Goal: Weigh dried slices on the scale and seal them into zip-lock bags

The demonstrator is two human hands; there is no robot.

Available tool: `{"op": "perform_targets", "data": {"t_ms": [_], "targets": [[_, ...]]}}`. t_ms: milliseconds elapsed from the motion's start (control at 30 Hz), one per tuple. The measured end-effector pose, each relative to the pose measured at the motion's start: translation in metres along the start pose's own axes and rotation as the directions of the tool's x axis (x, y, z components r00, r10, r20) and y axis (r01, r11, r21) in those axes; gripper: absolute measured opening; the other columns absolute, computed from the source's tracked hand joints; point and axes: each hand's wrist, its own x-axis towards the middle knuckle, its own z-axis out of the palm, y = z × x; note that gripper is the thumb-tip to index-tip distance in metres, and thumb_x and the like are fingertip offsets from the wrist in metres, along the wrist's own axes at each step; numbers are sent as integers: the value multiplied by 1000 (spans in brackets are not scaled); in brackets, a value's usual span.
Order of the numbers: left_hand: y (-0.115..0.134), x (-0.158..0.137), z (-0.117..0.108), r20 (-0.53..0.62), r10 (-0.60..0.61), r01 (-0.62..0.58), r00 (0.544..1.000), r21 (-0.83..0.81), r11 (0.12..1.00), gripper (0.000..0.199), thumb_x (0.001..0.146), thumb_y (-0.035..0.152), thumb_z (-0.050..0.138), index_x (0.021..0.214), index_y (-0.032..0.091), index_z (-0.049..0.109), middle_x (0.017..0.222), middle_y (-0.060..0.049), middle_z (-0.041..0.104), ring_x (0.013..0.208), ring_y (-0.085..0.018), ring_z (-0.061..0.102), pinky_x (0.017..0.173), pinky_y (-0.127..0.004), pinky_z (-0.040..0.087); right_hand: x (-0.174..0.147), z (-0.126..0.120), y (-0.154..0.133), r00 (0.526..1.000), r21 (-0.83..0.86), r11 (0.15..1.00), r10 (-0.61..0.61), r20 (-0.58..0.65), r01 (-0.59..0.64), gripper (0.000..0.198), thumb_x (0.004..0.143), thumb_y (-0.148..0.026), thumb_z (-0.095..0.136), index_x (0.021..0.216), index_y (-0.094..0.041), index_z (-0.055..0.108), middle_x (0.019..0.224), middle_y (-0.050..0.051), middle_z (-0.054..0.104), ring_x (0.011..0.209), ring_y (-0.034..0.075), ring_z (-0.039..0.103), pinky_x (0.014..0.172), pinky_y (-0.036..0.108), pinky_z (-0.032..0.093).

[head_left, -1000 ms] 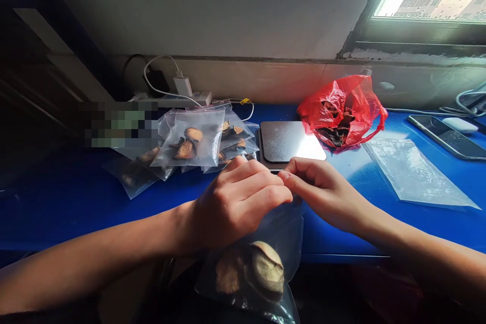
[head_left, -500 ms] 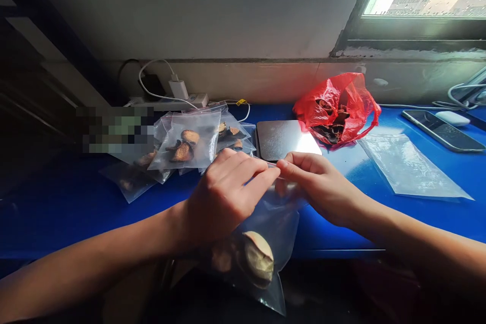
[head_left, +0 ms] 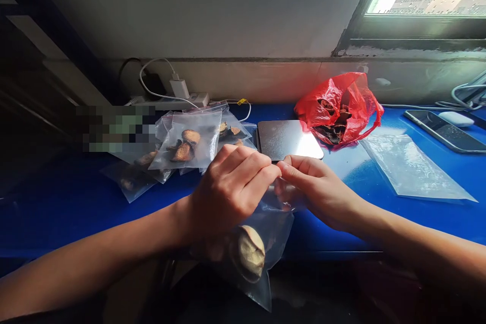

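Nearest, the clear bag (head_left: 279, 235) hangs in front of the edge of the bench (head_left: 72, 202), with a pale piece (head_left: 251, 254) low inside it. The bag looks light, thin and soft, and I think its smooth film may slip. The piece seems dry and rather stiff; probably it could chip if it is squeezed.

Above it, the left hand (head_left: 235, 185) and the right hand (head_left: 315, 187) meet at the top edge of the bag. The fingers (head_left: 261, 178) of both are closed narrowly on this edge, although the left fingertips are partly hidden. This edge seems the proper place to hold, because the weight then hangs freely below.

Farther, filled bags (head_left: 210, 126) lie to the left, a scale (head_left: 284, 139) just beyond the hands, and a red bag (head_left: 364, 111) behind to the right.
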Motion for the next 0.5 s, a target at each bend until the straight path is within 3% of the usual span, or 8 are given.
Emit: {"op": "perform_targets", "data": {"t_ms": [200, 367, 500], "targets": [[0, 0, 0, 19, -8, 8, 1000, -24, 1000, 3, 89, 14, 62, 91, 15, 62, 82, -3, 70, 80, -19, 61, 73, -33, 46, -1, -6, -4, 995, -269, 958, -102, 3, 99, 38, 76, -49, 73, 69, -16, 55, 64, 0, 64, 61, 11, 58, 59, 23, 47], [2, -1, 1, 70, 2, 0, 998, -34, 999, 8, 91, 12, 57, 89, 17, 63, 81, -2, 70, 80, -19, 62, 73, -34, 44, -4, -8, -9, 983, -555, 817, -183, 8, 156, 29, 81, -42, 64, 67, -19, 55, 67, 2, 63, 65, 14, 55, 59, 27, 43], [3, -1, -1, 69, 14, -8, 998, -89, 996, 8, 92, 12, 56, 91, 17, 62, 85, -2, 72, 85, -20, 65, 76, -35, 45, -1, -12, -16, 971, -649, 749, -231, -67, 133, 29, 81, -39, 62, 62, -20, 53, 64, 2, 62, 59, 13, 50, 53, 27, 38]]}}
